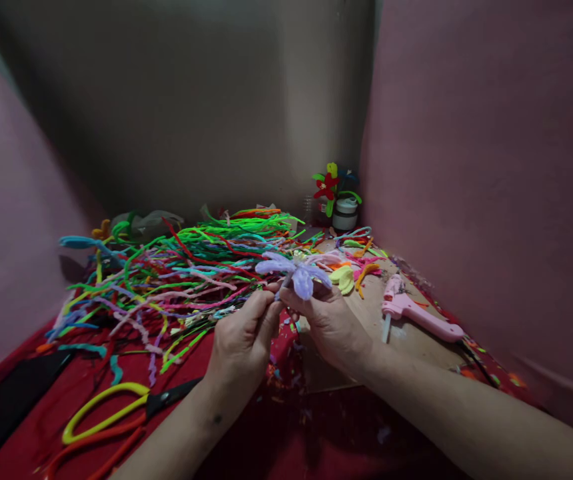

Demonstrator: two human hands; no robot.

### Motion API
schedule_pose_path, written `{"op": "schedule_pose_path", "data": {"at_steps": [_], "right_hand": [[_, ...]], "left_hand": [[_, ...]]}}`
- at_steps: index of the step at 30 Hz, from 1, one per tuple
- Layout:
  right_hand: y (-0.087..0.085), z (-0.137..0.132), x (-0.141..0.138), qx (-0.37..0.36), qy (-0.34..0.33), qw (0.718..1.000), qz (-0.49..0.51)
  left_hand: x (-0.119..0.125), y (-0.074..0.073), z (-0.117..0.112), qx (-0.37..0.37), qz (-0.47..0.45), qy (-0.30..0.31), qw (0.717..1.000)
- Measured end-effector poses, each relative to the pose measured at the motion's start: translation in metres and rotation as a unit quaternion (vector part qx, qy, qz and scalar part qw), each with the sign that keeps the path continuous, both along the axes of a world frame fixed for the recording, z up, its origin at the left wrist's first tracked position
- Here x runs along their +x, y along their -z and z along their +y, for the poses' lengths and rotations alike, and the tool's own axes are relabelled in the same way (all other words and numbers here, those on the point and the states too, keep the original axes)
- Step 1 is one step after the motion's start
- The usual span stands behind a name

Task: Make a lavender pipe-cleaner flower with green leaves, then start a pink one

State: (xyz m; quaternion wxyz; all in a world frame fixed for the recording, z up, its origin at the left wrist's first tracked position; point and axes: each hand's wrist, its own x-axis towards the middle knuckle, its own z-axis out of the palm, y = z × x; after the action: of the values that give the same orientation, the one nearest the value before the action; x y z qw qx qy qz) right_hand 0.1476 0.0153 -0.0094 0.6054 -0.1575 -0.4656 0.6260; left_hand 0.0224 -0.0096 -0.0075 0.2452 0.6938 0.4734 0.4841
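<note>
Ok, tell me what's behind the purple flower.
Behind the purple flower, colourful fuzzy stems show to the left and a pale yellow piece to the right. Whatever the flower covers cannot be seen.

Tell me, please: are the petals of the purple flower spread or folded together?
Spread: the purple flower has separate petals pointing left, right and toward the camera.

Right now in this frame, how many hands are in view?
2: the left hand and the right hand, close together at the lavender flower. No others show.
</note>
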Motion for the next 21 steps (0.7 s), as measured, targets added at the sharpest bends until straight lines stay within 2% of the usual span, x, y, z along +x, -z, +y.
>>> {"op": "schedule_pose_path", "data": {"at_steps": [4,9,13,21], "right_hand": [[0.002,0.001,0.000,0.020,-0.001,1.000,-0.018],[0.003,0.002,0.003,0.032,-0.018,0.998,-0.057],[0.004,0.003,0.003,0.019,-0.030,0.998,-0.059],[0.007,0.004,-0.001,-0.002,-0.060,0.998,-0.027]], "left_hand": [[0.004,-0.005,-0.001,-0.084,-0.113,0.021,0.990],[0.010,-0.016,-0.002,-0.204,-0.271,0.058,0.939],[0.008,-0.019,-0.003,-0.229,-0.294,0.101,0.922],[0.005,-0.015,0.000,-0.276,-0.345,0.167,0.881]]}}
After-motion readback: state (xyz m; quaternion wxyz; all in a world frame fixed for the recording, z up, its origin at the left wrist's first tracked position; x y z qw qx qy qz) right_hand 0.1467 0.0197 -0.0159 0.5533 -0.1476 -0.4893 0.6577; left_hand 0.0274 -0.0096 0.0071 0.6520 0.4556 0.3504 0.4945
